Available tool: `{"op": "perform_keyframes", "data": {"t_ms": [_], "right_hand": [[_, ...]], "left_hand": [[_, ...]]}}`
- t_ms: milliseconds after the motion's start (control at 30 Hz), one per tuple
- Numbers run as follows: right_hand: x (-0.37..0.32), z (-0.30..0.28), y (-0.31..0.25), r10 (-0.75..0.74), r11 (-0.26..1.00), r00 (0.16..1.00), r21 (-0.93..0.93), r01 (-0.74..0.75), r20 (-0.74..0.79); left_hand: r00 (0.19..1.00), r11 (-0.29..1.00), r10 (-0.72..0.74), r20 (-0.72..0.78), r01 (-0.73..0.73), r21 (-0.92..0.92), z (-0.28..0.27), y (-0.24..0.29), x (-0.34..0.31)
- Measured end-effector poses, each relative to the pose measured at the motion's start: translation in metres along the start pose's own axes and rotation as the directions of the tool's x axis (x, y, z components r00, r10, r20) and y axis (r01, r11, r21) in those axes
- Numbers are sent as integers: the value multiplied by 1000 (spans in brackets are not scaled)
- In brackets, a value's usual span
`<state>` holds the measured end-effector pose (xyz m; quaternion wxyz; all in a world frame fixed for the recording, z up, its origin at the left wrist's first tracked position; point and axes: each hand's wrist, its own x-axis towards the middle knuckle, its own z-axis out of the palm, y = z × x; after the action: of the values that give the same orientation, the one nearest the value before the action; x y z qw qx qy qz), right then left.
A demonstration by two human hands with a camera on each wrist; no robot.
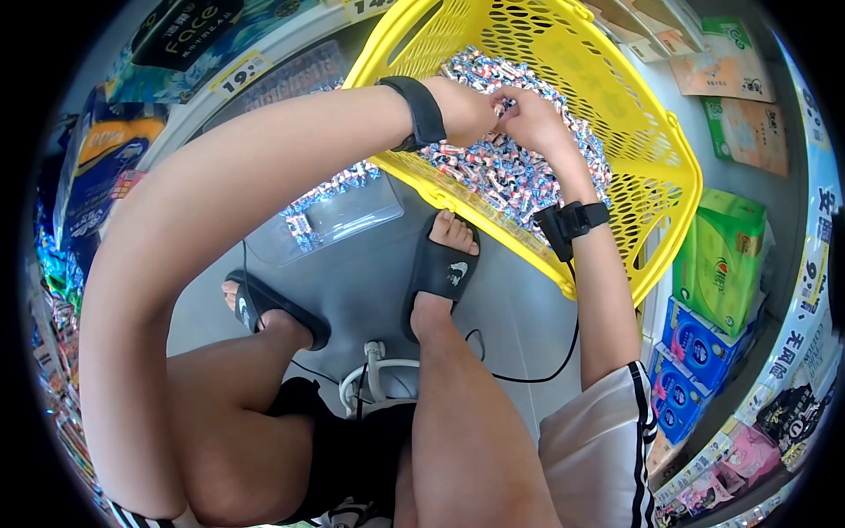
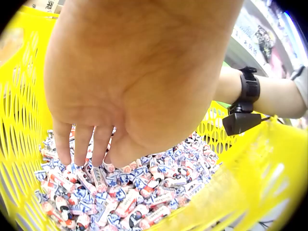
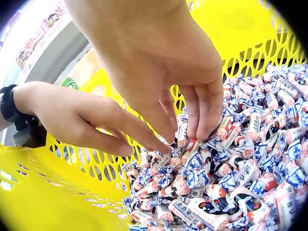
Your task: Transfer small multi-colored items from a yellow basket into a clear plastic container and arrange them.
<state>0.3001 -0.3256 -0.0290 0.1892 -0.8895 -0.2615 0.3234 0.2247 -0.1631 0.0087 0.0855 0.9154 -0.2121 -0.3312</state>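
Observation:
Both hands reach into a yellow perforated basket (image 1: 656, 176) over a heap of wrapped candies (image 1: 493, 172). My left hand (image 1: 466, 110) comes in from the left. In the left wrist view its palm faces the camera, and the fingers of this left hand (image 2: 96, 96) extend down to the candies (image 2: 130, 202). My right hand (image 1: 537, 128) meets it from the right, fingertips close to the left hand's. In the right wrist view the right hand (image 3: 163, 67) points down with thumb and fingers apart, tips at the candies (image 3: 207, 178), beside the left hand (image 3: 91, 115).
A clear plastic tray (image 1: 352, 216) with rows of candies lies left of the basket. Shelves with tissue packs (image 1: 722, 255) stand at the right, and more packaged goods (image 1: 114, 158) at the left. The person's feet (image 1: 444, 255) are below the basket; a cable (image 1: 528, 380) runs across the floor.

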Motion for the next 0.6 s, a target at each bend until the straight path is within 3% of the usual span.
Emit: {"op": "perform_keyframes", "data": {"t_ms": [167,267,433,600], "right_hand": [[3,10,3,-70,997,997,-36,71,27],[-2,7,-7,13,999,998,-47,-10,63],[0,14,1,-52,981,999,-190,48,-17],[8,15,16,-43,993,997,-110,50,66]], "left_hand": [[1000,1000,7,-16,-7,-16,15,1,5],[998,1000,26,60,-27,15,9,2,6],[993,998,6,-120,-13,-59,10,-1,10],[951,982,-57,-304,-2,-191,3,-2,13]]}}
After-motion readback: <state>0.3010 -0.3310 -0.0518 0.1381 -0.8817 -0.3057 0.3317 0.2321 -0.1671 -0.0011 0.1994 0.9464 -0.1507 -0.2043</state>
